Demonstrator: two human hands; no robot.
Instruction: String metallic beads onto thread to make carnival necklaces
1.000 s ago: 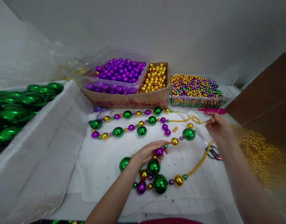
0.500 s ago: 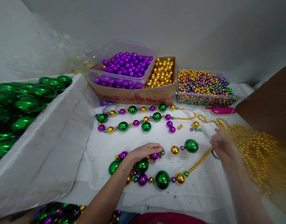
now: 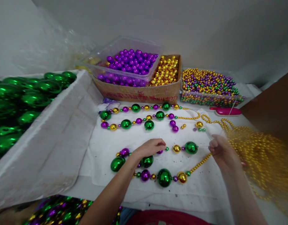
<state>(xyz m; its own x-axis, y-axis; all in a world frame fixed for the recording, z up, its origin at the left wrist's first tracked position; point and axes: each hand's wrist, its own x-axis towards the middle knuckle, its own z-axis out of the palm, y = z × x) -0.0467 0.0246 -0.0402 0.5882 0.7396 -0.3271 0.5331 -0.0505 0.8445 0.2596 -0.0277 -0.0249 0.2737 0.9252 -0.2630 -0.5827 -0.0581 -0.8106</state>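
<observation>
My left hand (image 3: 151, 147) is closed over one end of a bead strand; a purple bead (image 3: 159, 152) shows under the fingertips and a small green bead (image 3: 167, 148) just beyond. To its right, a gold bead (image 3: 176, 148), a small purple bead and a large green bead (image 3: 191, 147) lie in line. A thin thread runs from the green bead toward my right hand (image 3: 220, 148), whose fingers are pinched together. A blurred slender pale tool (image 3: 209, 133) juts from that hand. The strand loops round below, through a large green bead (image 3: 164, 177), to a gold bead chain (image 3: 200, 163).
Behind lie a second bead strand (image 3: 126, 124) and loose beads. Along the back stand a clear bin (image 3: 125, 76) of purple beads, a carton (image 3: 139, 93) with gold beads and a tub (image 3: 198, 97) of small mixed beads. A foam box (image 3: 71, 125) is left; gold chains (image 3: 259, 153) heap right.
The view has shifted slightly. My left fingers have curled more over the strand end. My right hand has turned a little, and a black loop seen beneath it no longer shows.
</observation>
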